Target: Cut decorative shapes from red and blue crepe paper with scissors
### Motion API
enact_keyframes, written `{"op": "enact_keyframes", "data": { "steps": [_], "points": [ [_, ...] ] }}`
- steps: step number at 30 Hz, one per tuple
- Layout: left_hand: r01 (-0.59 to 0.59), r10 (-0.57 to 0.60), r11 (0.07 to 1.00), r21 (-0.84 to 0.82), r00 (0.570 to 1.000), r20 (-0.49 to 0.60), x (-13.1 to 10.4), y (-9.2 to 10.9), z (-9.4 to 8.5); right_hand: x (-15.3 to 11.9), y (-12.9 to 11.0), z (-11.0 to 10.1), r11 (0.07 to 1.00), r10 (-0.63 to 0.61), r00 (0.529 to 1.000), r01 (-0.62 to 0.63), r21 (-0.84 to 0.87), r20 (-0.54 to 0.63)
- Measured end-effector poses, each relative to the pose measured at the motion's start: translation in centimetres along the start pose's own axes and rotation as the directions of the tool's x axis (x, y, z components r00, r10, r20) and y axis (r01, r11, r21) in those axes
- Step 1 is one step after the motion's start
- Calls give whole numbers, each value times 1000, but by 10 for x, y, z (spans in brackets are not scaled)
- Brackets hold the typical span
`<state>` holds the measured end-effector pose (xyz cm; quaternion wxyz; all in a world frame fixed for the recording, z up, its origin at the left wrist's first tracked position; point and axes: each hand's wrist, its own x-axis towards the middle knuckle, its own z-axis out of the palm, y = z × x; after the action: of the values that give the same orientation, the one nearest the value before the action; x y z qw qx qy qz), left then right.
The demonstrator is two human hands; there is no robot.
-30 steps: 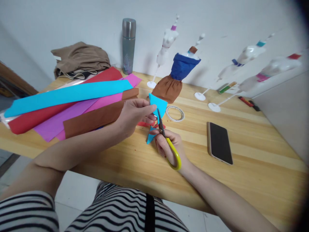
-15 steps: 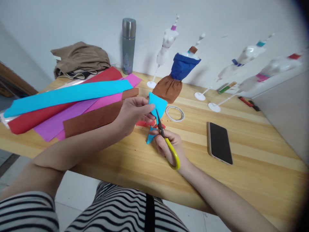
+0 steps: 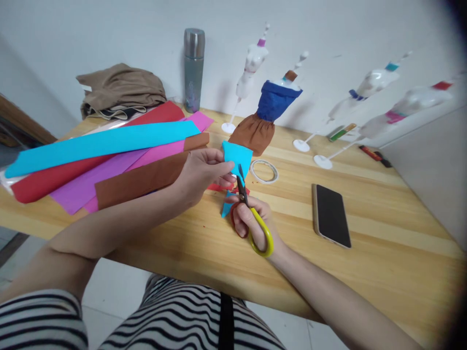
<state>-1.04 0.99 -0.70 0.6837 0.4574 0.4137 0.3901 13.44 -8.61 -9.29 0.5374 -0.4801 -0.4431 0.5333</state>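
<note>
My left hand [image 3: 204, 176] pinches a small piece of bright blue paper [image 3: 238, 154] at its left edge, above the table. Closed round a pair of scissors [image 3: 261, 232] with yellow and red handles is my right hand [image 3: 254, 221]. The dark blades are a little apart, with the lower edge of the blue paper between them. Under the hands, a blue scrap [image 3: 226, 208] and some red scraps [image 3: 221, 186] lie on the wood, partly hidden. A roll of tape [image 3: 264, 171] lies just right of the paper.
Rolled coloured sheets [image 3: 105, 143] lie at left, before a brown folded cloth [image 3: 122, 87]. A steel flask [image 3: 194, 70] stands behind. White mannequins on stands line the wall, one in a blue and brown dress [image 3: 279, 102]. A phone [image 3: 331, 215] lies at right.
The blue paper has tilted slightly and its left corner has come down a little. The scissor blades have opened somewhat, and the red handle loop now shows.
</note>
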Motion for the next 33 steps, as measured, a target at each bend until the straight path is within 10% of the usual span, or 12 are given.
{"op": "enact_keyframes", "data": {
  "steps": [33],
  "points": [
    [17, -18, 1000, 9, 998, 66, -2, -4, 0, 1, 4, -7, 996, -71, 995, 67, 51, 76]
  ]
}}
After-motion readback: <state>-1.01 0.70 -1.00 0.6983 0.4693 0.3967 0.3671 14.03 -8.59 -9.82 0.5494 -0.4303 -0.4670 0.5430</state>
